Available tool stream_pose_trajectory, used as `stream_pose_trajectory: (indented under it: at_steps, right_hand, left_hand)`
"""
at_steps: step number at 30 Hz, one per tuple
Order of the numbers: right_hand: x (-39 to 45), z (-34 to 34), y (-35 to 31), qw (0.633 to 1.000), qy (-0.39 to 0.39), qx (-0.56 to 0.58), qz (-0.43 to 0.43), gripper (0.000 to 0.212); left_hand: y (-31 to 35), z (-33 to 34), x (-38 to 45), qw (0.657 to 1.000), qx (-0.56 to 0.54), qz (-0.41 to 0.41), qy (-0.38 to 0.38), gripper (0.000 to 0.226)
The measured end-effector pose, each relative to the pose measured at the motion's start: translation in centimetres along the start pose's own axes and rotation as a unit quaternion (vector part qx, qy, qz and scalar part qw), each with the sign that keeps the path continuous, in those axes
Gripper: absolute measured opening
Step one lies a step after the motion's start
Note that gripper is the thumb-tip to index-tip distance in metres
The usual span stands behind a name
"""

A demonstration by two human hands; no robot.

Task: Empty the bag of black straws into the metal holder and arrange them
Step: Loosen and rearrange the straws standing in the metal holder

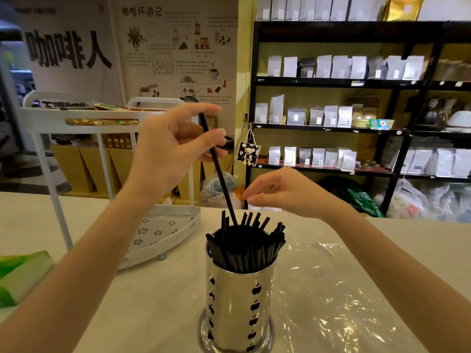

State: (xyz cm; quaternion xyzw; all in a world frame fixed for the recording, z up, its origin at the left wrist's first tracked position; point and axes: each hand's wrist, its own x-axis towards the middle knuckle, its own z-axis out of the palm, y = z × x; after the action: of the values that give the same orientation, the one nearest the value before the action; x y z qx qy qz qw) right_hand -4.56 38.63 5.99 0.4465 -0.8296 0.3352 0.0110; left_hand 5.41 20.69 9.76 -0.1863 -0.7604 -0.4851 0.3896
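Observation:
A shiny metal holder (235, 301) with apple-shaped cut-outs stands on the table in front of me, filled with several black straws (244, 248). My left hand (168, 154) is raised above it and pinches one black straw (219, 171) whose lower end dips into the holder. My right hand (285, 192) hovers just right of that straw, above the holder, fingers loosely curled and holding nothing. The clear plastic bag (339, 289) lies flat and crumpled on the table to the holder's right.
A white metal rack (163, 230) with a perforated lower tray stands at the back left of the table. A green and white object (20, 273) lies at the left edge. Black shelves (331, 82) with pouches fill the background.

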Motion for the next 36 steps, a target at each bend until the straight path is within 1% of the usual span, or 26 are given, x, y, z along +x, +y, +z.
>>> stream_pose_trajectory:
  at_steps: [3,8,12,14,16,18,21,23,24,25,27,28,29,30,32,34,36]
  right_hand:
    - [0.9,0.7,-0.1,0.996,-0.066,-0.062,0.004,0.021]
    - [1.9,1.5,-0.2,0.982,-0.145,-0.114,0.041,0.024]
    - [2.1,1.7,-0.2,0.978,-0.157,-0.133,0.032,0.022]
    - [2.2,1.9,-0.2,0.979,-0.155,-0.13,0.027,0.026]
    - [2.3,2.0,-0.2,0.98,-0.15,-0.125,0.022,0.03]
    - [2.3,1.9,-0.1,0.983,-0.141,-0.115,0.018,0.026]
    - [2.2,1.3,-0.4,0.991,-0.108,-0.075,0.008,0.016]
    - [1.9,0.5,-0.9,0.997,-0.069,-0.03,0.001,0.017]
    - [1.8,0.0,-1.3,0.999,-0.04,-0.015,-0.002,0.018]
    - [1.6,-0.6,-1.7,1.0,-0.003,0.0,-0.007,0.018]
    - [1.3,-2.0,-2.2,0.996,0.084,0.036,-0.022,0.016]
    - [1.2,-2.7,-2.4,0.99,0.129,0.058,-0.03,0.014]
    - [1.0,-3.4,-2.5,0.981,0.169,0.086,-0.035,0.013]
    - [0.8,-3.9,-2.6,0.971,0.202,0.12,-0.037,0.013]
    - [0.6,-4.8,-2.6,0.95,0.25,0.185,-0.033,0.014]
    - [0.2,-5.2,-2.5,0.932,0.28,0.229,-0.026,0.016]
    - [-0.2,-5.3,-2.3,0.915,0.296,0.275,-0.023,0.017]
  left_hand:
    - [-0.9,0.7,-1.0,0.999,-0.006,-0.022,-0.026,0.031]
    - [-2.4,1.5,-2.9,0.996,0.01,-0.058,-0.062,0.03]
    - [-3.5,1.9,-4.3,0.991,0.026,-0.077,-0.103,0.021]
    - [-3.9,2.1,-4.8,0.987,0.032,-0.092,-0.129,0.018]
    - [-4.2,2.2,-5.1,0.982,0.035,-0.108,-0.148,0.027]
    - [-4.5,2.3,-5.5,0.978,0.019,-0.132,-0.162,0.036]
    - [-4.8,2.3,-5.7,0.967,0.005,-0.166,-0.192,0.038]
    - [-4.8,2.3,-5.6,0.963,0.003,-0.177,-0.203,0.04]
    - [-4.7,2.3,-5.5,0.964,-0.008,-0.178,-0.196,0.04]
    - [-4.5,2.3,-5.3,0.969,-0.019,-0.173,-0.177,0.039]
    - [-4.2,2.2,-5.0,0.986,-0.015,-0.139,-0.096,0.028]
    - [-4.2,2.1,-4.9,0.992,0.009,-0.114,-0.052,0.022]
    - [-4.1,1.9,-4.7,0.995,0.041,-0.092,-0.025,0.019]
    - [-4.0,1.7,-4.5,0.994,0.067,-0.082,-0.022,0.019]
    - [-3.7,1.5,-4.1,0.99,0.069,-0.102,-0.061,0.018]
    - [-3.5,1.2,-3.8,0.987,0.018,-0.127,-0.097,0.016]
    - [-3.4,0.8,-3.6,0.986,-0.013,-0.131,-0.106,0.016]
